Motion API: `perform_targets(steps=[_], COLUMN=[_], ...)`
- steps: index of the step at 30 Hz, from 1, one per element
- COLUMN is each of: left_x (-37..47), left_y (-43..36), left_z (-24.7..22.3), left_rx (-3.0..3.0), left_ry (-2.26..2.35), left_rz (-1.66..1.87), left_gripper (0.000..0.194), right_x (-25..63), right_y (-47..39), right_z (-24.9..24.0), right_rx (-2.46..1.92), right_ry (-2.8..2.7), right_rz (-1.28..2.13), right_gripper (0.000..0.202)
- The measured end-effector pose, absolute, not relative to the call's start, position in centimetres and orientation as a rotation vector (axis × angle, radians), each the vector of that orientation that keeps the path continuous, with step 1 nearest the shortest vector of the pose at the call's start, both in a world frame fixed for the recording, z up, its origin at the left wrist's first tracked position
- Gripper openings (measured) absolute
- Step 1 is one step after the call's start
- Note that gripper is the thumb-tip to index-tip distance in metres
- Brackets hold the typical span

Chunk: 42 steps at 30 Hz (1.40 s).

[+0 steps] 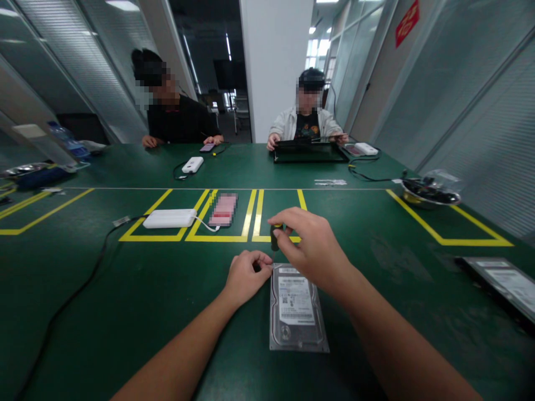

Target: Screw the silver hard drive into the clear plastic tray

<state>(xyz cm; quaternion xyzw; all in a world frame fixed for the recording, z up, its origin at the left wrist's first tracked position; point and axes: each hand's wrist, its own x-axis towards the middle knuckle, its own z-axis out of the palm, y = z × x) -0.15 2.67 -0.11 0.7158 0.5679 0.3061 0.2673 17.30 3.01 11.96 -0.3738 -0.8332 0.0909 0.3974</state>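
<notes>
A hard drive [296, 312] with a white label lies flat on the green table in front of me. My right hand [311, 239] is closed around the dark handle of a screwdriver [275, 238], which stands upright over the drive's far left corner. At that same corner, my left hand [249, 275] has its thumb and fingertips pinched close to the screwdriver's tip. Whatever the left fingers hold there is too small to make out. The screw under the tip cannot be seen.
A white power bank [169, 219] is cabled to a phone [223, 210] beyond my left hand. Another drive [507, 287] sits at the right edge, below a metal bowl [430, 195] of dark parts. Two people sit opposite, one holding a black frame [311, 153].
</notes>
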Motion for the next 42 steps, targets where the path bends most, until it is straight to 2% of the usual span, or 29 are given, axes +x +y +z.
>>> perform_targets(steps=[5,9,16,22,29,42], left_x=[-0.15,-0.2,-0.18,-0.15,-0.05,-0.16], left_y=[2.67,2.68,2.7,2.65,2.62,2.68], left_z=[-0.28,-0.34,-0.43,-0.36,0.04,-0.26], left_rx=[1.923,1.919,1.914,1.918,1.941,1.927], left_ry=[1.539,1.537,1.535,1.534,1.542,1.538], left_rz=[0.835,0.839,0.845,0.831,0.829,0.852], left_gripper=[0.01,0.011,0.008,0.011,0.008,0.007], right_x=[17.29,17.27,17.25,17.27,17.19,17.18], right_y=[3.12,3.18,3.33,3.15,2.95,3.34], right_z=[11.8,11.77,11.58,11.75,11.87,11.36], right_rx=[-0.971,-0.98,-0.89,-0.978,-0.952,-0.999], right_ry=[-2.098,-2.094,-2.087,-2.103,-2.132,-2.112], right_rz=[0.226,0.19,0.182,0.203,0.22,0.199], right_gripper=[0.009,0.019,0.025,0.014,0.022,0.019])
